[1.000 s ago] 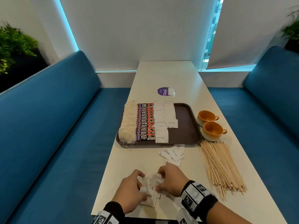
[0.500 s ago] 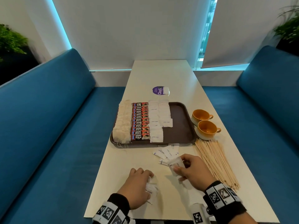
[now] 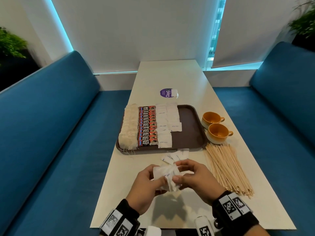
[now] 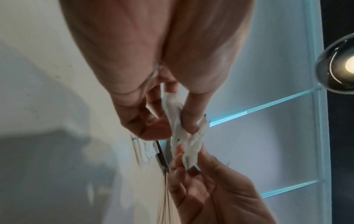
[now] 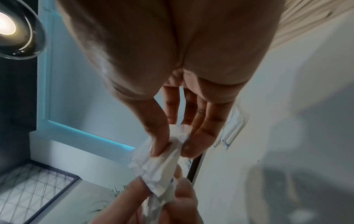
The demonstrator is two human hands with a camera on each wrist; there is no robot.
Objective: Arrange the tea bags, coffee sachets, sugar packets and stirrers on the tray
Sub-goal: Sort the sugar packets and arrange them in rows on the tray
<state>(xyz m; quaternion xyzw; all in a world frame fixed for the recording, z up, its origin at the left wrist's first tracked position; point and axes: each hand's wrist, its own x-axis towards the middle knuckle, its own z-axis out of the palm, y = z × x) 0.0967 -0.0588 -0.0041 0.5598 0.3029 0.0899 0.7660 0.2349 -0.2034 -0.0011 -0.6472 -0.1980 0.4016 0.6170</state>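
Observation:
Both hands meet above the table's near end around a bunch of white sugar packets (image 3: 167,174). My left hand (image 3: 150,183) pinches them (image 4: 182,133) between thumb and fingers. My right hand (image 3: 190,178) pinches the same bunch (image 5: 164,160) from the other side. The brown tray (image 3: 190,130) holds a column of tea bags (image 3: 129,126), a column of coffee sachets (image 3: 147,126) and two columns of sugar packets (image 3: 166,123). A few loose sugar packets (image 3: 177,155) lie just in front of the tray. Wooden stirrers (image 3: 225,167) lie in a heap on the table to the right.
Two orange cups (image 3: 216,128) stand right of the tray, behind the stirrers. A purple round sticker (image 3: 167,93) sits on the white table (image 3: 170,75) past the tray. Blue benches (image 3: 51,133) flank the table on both sides.
My right hand came back from the loose packets with one and joined my left hand. Both hands lifted off the table and now hold the bunch together.

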